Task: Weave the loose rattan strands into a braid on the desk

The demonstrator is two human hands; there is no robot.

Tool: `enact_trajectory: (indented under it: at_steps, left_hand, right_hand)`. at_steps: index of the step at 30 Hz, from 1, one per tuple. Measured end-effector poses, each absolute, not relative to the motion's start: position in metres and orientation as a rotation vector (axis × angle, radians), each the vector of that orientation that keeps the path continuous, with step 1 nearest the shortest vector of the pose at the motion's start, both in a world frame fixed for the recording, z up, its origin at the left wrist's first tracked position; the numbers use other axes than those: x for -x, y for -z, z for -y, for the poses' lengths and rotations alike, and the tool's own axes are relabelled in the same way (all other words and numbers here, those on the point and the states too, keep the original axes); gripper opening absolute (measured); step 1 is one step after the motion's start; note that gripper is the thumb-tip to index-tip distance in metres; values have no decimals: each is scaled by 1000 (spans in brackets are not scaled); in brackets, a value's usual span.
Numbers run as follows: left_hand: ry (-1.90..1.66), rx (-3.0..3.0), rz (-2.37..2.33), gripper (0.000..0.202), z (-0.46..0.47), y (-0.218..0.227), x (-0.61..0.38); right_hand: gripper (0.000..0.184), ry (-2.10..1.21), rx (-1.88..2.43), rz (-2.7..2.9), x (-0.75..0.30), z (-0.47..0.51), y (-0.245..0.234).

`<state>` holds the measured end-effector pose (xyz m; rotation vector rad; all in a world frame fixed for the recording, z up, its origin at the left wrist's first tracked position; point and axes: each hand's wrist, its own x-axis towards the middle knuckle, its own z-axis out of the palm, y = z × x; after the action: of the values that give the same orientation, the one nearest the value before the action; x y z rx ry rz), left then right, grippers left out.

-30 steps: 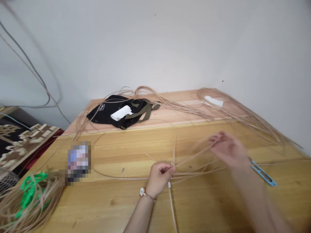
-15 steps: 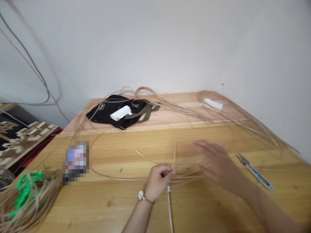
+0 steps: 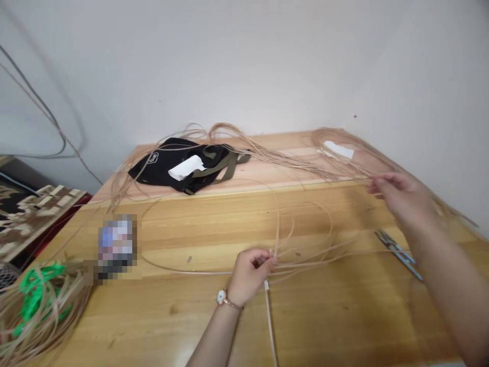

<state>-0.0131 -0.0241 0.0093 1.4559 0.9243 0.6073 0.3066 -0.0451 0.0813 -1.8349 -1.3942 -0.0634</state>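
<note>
Right hand (image 3: 401,199) has been shifted outward and wallward: seen blurred left of the light-blue-handled metal snips (image 3: 397,255) half a second ago, now held beyond their blades, thumb and fingers brought close together. Whether anything is pinched there cannot be told. Snip blades, covered by the wrist one second ago, now exposed; handles now partly overlapped by the right forearm (image 3: 446,270). Thin, tan, flexible strand, earlier drawn straight toward the fingers, no longer seen stretched; a rounded tan strand loop (image 3: 331,221) is now shown left of the snips.
</note>
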Motion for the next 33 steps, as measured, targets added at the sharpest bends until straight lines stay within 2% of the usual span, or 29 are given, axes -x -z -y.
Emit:
enact_trajectory:
  at_steps: [2,3,5,7,8,10,13,16,18,23,29,33]
  left_hand:
    - [-603,-1467,-930,23,24,-10,14]
    - [-602,-1469,-934,22,25,-10,14]
    - [-601,-1460,-942,22,25,-10,14]
    - [-595,-1449,-945,22,25,-11,15]
    - [-592,-1446,-945,22,25,-11,15]
    - [-590,-1439,-950,23,25,-12,15]
    - [-604,-1420,-950,23,24,-13,14]
    - [-611,-1409,-944,22,25,-12,13]
    - [-603,-1399,-941,22,25,-11,13]
    - [-608,-1389,-907,21,25,-12,15]
    - [-605,-1403,-884,19,24,-14,17]
    - [-566,-1340,-808,18,23,-19,19]
  right_hand:
    - [36,95,1823,1531,-267,52,-86]
    - [38,123,1733,1809,-243,54,-87]
    - [27,6,1569,2308,-198,55,-84]
    - [11,-94,1533,2562,-172,52,-80]
    - [13,-88,1557,2591,-169,50,-78]
    - [17,-2,1706,2446,-183,48,-80]
    - [21,345,2073,1856,-222,50,-91]
    - [26,523,2042,1758,-230,57,-94]
    - [31,429,1899,1917,-211,62,-86]
    - [41,-73,1718,2207,-147,69,-54]
    - [24,-298,1673,2159,-144,67,-42]
    - [19,-385,1656,2093,-149,67,-38]
